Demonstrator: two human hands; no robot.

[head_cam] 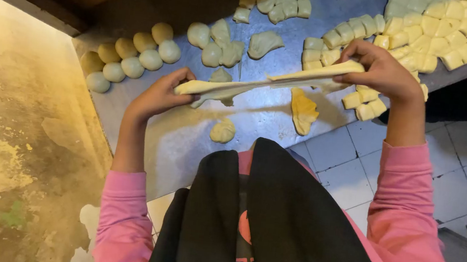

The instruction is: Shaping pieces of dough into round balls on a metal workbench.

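Head view, left hand (159, 94) and right hand (380, 70) with fingers pinched shut on opposite ends of a stretched dough strip (267, 81), hanging between them above the metal counter (186, 137), rolled dough balls (134, 56) beyond the left fingers, cut dough cubes (440, 31) past the right.

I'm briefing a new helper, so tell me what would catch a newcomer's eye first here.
First, the long strip of dough stretched in mid-air between the left hand and the right hand, above the metal table. Next, the rounded dough balls in rows at the table's left end, and the cut dough squares crowding its far right.
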